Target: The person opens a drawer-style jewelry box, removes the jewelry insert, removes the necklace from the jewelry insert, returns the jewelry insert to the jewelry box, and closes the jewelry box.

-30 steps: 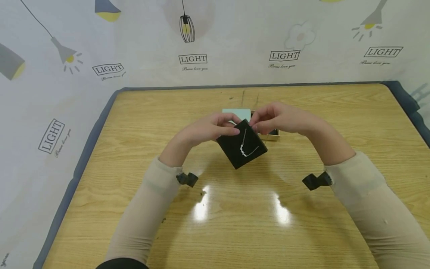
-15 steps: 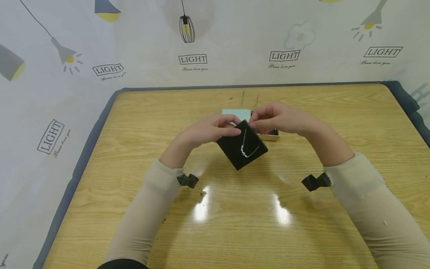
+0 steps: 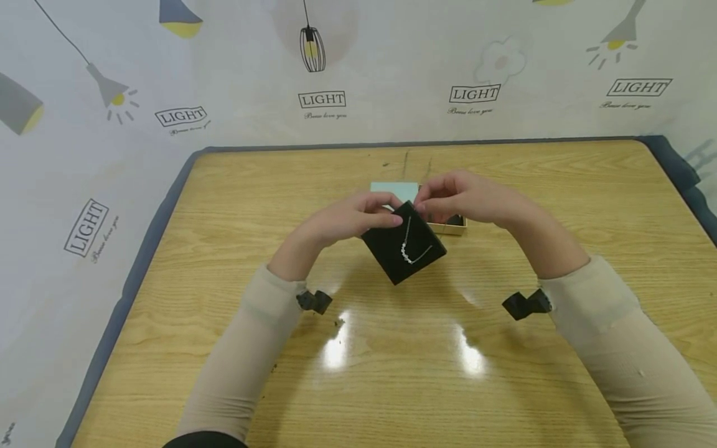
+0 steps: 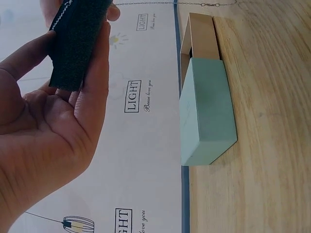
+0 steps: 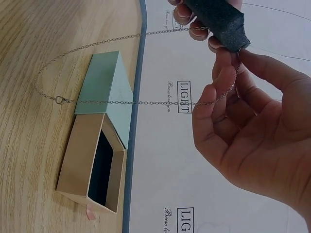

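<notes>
My left hand (image 3: pixel 347 219) grips a black foam necklace pad (image 3: pixel 389 256) by its upper edge, thumb on the front face. The pad is held tilted above the table, one corner pointing down. Across its front runs a silver necklace (image 3: pixel 404 250) with a cluster of small stones. Behind the pad, the rest of the chain (image 5: pixel 146 103) hangs in a long loop with its clasp, as the right wrist view shows. At the pad's top corner, my right hand (image 3: pixel 473 198) pinches the chain between thumb and forefinger, and part of the chain lies across its fingers.
Beyond the hands, a jewelry box lies on the wooden table (image 3: pixel 392 373): a mint-green sleeve (image 4: pixel 214 102) with a beige drawer (image 5: pixel 80 155) pulled partly out. A pink ribbon tab (image 5: pixel 90 212) sticks out at the drawer's end. A printed wall covering borders the table's far edge.
Both hands stay nearly in place. The pad has sunk very slightly, and the right fingers have shifted a little at its top corner.
</notes>
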Tool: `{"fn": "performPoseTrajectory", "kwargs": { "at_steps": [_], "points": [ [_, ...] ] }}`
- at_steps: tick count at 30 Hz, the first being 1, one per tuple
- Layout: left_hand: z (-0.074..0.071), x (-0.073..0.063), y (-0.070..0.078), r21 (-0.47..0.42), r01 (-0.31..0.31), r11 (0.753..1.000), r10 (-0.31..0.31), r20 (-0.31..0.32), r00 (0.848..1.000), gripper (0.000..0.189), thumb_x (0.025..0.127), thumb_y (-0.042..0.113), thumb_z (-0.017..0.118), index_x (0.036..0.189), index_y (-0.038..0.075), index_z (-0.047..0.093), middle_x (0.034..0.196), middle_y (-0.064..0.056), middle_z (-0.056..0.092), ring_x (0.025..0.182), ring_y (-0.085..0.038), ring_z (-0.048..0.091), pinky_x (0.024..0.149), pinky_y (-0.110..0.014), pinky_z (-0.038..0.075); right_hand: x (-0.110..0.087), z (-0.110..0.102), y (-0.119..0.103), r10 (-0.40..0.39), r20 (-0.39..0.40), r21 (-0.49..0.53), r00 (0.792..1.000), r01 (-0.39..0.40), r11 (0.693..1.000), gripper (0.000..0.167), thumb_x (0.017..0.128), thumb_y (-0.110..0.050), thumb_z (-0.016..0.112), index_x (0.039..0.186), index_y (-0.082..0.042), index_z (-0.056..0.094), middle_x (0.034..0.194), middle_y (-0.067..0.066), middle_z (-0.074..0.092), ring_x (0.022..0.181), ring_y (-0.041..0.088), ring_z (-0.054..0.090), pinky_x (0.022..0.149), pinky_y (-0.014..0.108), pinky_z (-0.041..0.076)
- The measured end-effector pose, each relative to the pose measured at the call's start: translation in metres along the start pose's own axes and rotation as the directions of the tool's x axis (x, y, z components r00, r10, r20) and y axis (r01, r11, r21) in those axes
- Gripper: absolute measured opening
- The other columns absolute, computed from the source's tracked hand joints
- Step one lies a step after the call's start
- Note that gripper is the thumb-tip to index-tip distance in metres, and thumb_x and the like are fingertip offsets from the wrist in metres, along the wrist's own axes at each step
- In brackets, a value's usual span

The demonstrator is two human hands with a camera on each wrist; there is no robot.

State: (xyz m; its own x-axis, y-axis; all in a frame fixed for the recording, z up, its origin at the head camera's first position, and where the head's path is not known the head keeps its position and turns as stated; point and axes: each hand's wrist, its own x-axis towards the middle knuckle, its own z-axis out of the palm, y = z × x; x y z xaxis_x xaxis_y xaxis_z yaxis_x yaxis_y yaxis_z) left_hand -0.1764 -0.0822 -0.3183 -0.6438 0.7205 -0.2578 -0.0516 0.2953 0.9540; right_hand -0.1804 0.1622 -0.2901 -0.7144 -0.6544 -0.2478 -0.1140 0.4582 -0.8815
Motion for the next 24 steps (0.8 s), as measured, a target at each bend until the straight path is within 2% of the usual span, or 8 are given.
{"fn": "performPoseTrajectory", "kwargs": {
  "at_steps": [10, 17, 24],
  "points": [
    [0.0008, -0.0002, -0.0013, 0.029, 0.027, 0.999, -0.027, -0.008, 1.0, 0.022, 0.103, 0.015, 0.05, 0.119, 0.001, 0.056, 0.106, -0.017, 0.073, 0.082, -0.017, 0.073, 0.078, -0.034, 0.062, 0.0023, 0.0008, 0.0018, -0.003, -0.045, -0.009, 0.999, 0.002, 1.0, 0.018, 0.1, -0.015, 0.056, 0.104, 0.0, 0.065, 0.094, 0.006, 0.067, 0.086, 0.025, 0.06, 0.081, 0.033, 0.056],
    [0.0027, -0.0001, -0.0021, 0.052, 0.041, 0.998, -0.039, -0.026, 0.999, 0.022, 0.103, 0.016, 0.051, 0.119, 0.002, 0.057, 0.108, -0.016, 0.073, 0.081, -0.016, 0.071, 0.078, -0.031, 0.06, 0.001, 0.0023, -0.001, -0.016, -0.054, 0.011, 0.998, 0.017, 1.0, 0.017, 0.1, -0.015, 0.056, 0.104, 0.0, 0.065, 0.09, 0.0, 0.066, 0.083, 0.021, 0.058, 0.078, 0.028, 0.056],
    [0.0022, 0.0019, -0.0051, 0.061, 0.035, 0.998, -0.033, -0.029, 0.999, 0.022, 0.103, 0.017, 0.051, 0.119, 0.002, 0.057, 0.107, -0.015, 0.073, 0.082, -0.015, 0.071, 0.079, -0.03, 0.059, -0.001, 0.0044, -0.0059, -0.014, -0.072, -0.011, 0.997, 0.013, 1.0, 0.017, 0.1, -0.016, 0.058, 0.104, -0.001, 0.066, 0.093, 0.004, 0.068, 0.091, 0.033, 0.059, 0.08, 0.028, 0.056]
  ]
}}
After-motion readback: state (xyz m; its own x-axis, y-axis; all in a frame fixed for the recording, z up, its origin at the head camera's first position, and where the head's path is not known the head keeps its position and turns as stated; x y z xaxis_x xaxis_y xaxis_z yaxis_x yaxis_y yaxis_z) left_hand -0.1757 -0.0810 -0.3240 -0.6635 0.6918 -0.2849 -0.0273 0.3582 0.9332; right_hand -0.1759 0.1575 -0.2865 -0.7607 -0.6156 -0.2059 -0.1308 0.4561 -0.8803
